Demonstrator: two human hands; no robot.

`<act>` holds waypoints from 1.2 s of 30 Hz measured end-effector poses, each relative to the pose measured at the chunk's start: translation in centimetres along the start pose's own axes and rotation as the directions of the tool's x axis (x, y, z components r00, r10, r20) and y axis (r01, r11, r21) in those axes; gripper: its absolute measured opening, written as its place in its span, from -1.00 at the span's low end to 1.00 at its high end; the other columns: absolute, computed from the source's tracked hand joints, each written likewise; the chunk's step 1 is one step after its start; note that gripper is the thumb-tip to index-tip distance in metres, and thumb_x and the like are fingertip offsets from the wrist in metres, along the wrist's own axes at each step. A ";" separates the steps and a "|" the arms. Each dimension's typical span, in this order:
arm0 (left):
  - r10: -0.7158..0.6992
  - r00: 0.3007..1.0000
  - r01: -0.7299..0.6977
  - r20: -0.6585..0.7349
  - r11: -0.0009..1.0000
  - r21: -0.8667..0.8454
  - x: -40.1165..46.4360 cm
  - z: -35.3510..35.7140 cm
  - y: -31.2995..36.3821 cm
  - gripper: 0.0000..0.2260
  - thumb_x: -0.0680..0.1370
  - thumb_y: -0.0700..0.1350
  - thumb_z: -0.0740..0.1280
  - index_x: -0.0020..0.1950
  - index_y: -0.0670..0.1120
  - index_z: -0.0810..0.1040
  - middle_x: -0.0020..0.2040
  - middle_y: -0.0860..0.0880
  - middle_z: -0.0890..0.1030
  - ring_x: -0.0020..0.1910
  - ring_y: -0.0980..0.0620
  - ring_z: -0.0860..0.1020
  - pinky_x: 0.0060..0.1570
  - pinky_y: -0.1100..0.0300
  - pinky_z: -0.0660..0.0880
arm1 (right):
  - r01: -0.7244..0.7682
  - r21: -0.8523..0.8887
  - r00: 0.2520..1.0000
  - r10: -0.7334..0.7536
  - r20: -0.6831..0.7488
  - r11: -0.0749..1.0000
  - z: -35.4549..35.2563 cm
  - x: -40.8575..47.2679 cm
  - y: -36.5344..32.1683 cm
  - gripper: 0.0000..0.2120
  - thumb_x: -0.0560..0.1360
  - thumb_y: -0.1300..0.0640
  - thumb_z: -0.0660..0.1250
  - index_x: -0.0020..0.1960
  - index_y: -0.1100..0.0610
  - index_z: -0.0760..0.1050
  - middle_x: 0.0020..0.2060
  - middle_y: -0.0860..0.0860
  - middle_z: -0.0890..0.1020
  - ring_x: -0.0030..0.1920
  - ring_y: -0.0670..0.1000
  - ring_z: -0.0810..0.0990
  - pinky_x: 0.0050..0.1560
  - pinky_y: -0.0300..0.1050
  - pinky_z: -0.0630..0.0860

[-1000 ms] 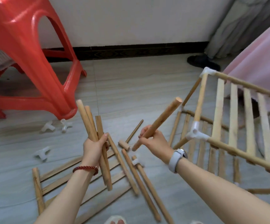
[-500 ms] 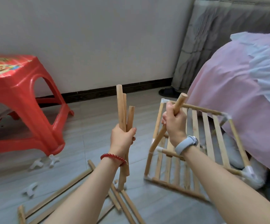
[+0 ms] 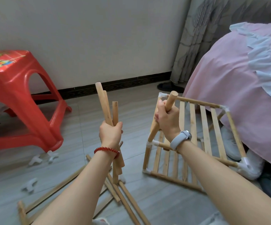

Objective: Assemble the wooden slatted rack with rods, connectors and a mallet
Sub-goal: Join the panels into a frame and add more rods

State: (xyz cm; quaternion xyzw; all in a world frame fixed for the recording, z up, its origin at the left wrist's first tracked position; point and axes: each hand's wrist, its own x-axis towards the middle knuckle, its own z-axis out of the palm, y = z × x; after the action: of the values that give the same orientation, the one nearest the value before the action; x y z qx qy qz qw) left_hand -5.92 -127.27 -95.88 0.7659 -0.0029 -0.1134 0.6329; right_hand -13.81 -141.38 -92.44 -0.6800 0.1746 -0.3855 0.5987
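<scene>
My left hand (image 3: pixel 110 131) grips a bundle of three wooden rods (image 3: pixel 104 104), held upright above the floor. A single thicker rod (image 3: pixel 170 101) is gripped by my right hand (image 3: pixel 167 120); its lower end sits at a white corner connector (image 3: pixel 152 142) on the half-built slatted rack (image 3: pixel 202 132). The rack stands tilted on the floor at the right, with white connectors at its corners. More loose rods (image 3: pixel 128 202) and a slatted panel (image 3: pixel 53 194) lie on the floor below my arms. I see no mallet.
A red plastic stool (image 3: pixel 18 88) stands at the left. White connectors (image 3: pixel 42 158) lie loose on the grey floor by its leg, another one (image 3: pixel 29 185) nearer me. A pink bedcover (image 3: pixel 238 88) hangs at the right, behind the rack. Wall and curtain close the back.
My view has lifted from the floor to the rack. Both hands rose with their rods, and the right hand brought its rod over to the rack's near corner connector.
</scene>
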 end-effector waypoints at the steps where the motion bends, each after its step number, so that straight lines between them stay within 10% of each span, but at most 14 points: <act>1: 0.001 1.000 -0.001 0.007 1.000 0.003 0.0 0.2 -0.1 -0.81 0.54 -0.16 0.33 0.11 -0.19 0.45 -0.23 -0.05 0.54 -0.20 -0.07 0.58 0.00 -0.05 0.57 | -0.002 -0.013 1.000 0.002 0.002 1.000 -0.1 0.0 0.2 -0.58 0.60 0.22 0.16 -0.43 0.11 0.27 -0.64 -0.11 0.36 -0.56 -0.12 0.34 -0.42 -0.14 0.37; 18: -0.129 0.992 0.128 -0.008 0.986 -0.104 1.6 -2.9 -1.6 -0.88 0.53 -0.19 0.35 0.00 -0.20 0.46 -0.25 -0.09 0.55 -0.30 0.00 0.56 -0.25 0.12 0.51 | -0.206 -0.004 0.910 0.193 0.368 0.978 3.3 2.1 1.1 -0.59 0.52 0.41 0.08 -0.45 0.10 0.21 -0.60 -0.04 0.27 -0.60 -0.12 0.22 -0.55 -0.27 0.19; 36: 0.011 0.963 0.036 0.269 0.985 -0.170 -3.6 -5.2 2.0 -0.94 0.54 -0.20 0.35 -0.03 -0.17 0.51 -0.14 -0.12 0.62 -0.24 0.00 0.61 -0.12 0.10 0.57 | -0.257 -0.238 0.944 0.296 0.143 0.937 2.3 1.0 0.0 -0.68 0.57 0.23 0.13 -0.36 0.15 0.28 -0.50 0.04 0.34 -0.49 -0.04 0.35 -0.40 -0.16 0.38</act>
State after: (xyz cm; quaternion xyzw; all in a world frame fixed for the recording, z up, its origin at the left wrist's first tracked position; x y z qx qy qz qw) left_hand -8.28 -122.13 -92.43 0.6853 -0.0743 -0.2203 0.6902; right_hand -11.43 -140.52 -92.06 -0.7410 0.2559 -0.2141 0.5827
